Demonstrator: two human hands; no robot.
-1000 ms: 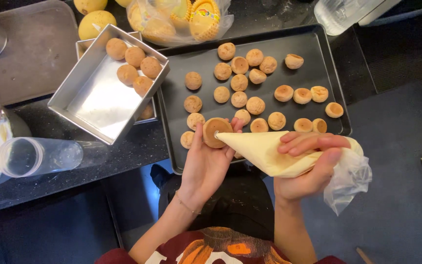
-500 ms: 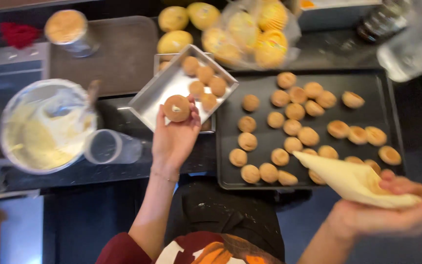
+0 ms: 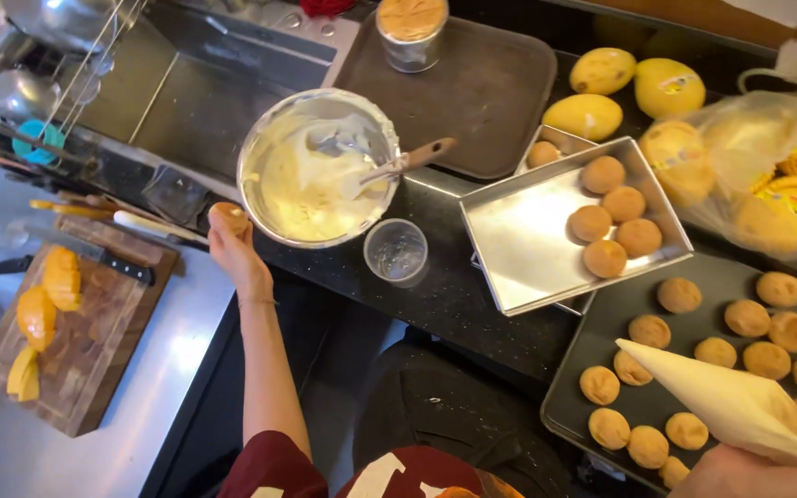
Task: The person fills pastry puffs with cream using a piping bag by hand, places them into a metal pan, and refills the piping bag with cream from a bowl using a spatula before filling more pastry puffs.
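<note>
While your left hand (image 3: 237, 251) reaches out at the left-centre of the frame, its fingers are closed around a small round golden-brown pastry shell (image 3: 231, 219), held just beside the left rim of the round metal mixing bowl of pale yellow cream (image 3: 311, 189). A wooden-handled spatula (image 3: 398, 164) rests in that bowl, its handle pointing toward the right. Just below and to the right of the bowl, a small clear plastic cup (image 3: 396, 249) stands on the dark countertop (image 3: 445, 300). Your right hand (image 3: 767, 461) sits at the lower right corner of the frame, partly cut off by the edge; it grips the wide end of a cream-coloured cone-shaped piping bag (image 3: 731, 406), whose tip points up and to the left over the dark rectangular baking tray (image 3: 569, 406). That tray carries many more round shells. A silver rectangular metal pan (image 3: 528, 240), right of centre, holds five shells along its upper right side. Whole yellow mangoes (image 3: 601, 69) lie in the upper right, next to a clear plastic bag of fruit (image 3: 777, 175). At the lower left, a wooden cutting board (image 3: 94, 341) bears cut mango pieces (image 3: 43, 309) and a black-handled knife (image 3: 122, 267).
</note>
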